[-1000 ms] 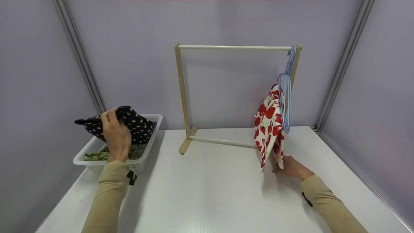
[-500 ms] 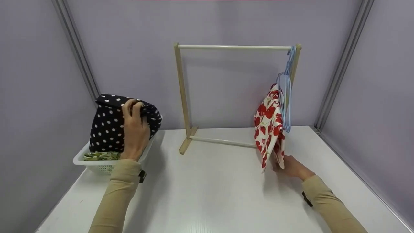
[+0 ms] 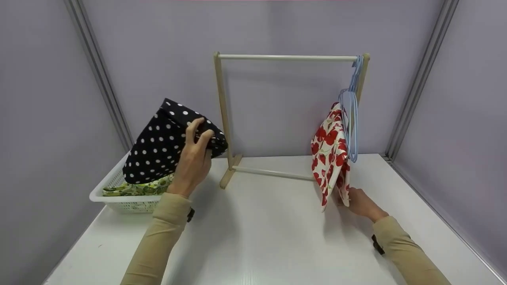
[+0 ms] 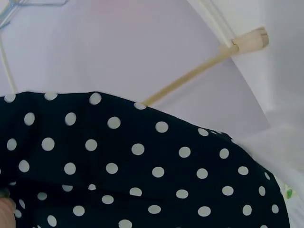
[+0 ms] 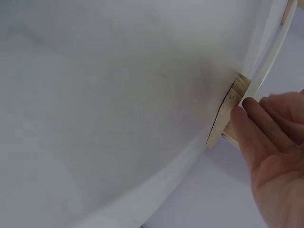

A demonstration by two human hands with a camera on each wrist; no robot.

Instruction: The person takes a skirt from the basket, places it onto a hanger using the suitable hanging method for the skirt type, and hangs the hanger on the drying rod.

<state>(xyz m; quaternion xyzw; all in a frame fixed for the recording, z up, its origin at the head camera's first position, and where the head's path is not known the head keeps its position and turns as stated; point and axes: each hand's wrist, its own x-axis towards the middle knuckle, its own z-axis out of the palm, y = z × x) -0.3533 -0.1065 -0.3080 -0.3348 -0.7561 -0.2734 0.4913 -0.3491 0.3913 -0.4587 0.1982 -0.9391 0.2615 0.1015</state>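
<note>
My left hand (image 3: 193,158) grips a folded black cloth with white polka dots (image 3: 154,147) by its upper right edge, with the cloth hanging down to the left. In the left wrist view the dotted cloth (image 4: 137,156) fills the lower half. My right hand (image 3: 362,204) is low at the right, beside the hem of a white garment with red flowers (image 3: 329,148) that hangs from the rack. The right wrist view shows the right hand (image 5: 278,156) with its fingers extended and nothing in them, near the rack's wooden foot (image 5: 228,107).
A white plastic basket (image 3: 119,206) at the left holds green patterned cloth (image 3: 130,190). The rack (image 3: 287,58) stands at the back with wooden posts and white bars. Blue hangers (image 3: 351,118) cluster at its right end. Walls enclose the white table (image 3: 269,237).
My left hand has lifted the dotted cloth up from the basket and carried it to the right, closer to the rack's left post. The right hand has barely moved.
</note>
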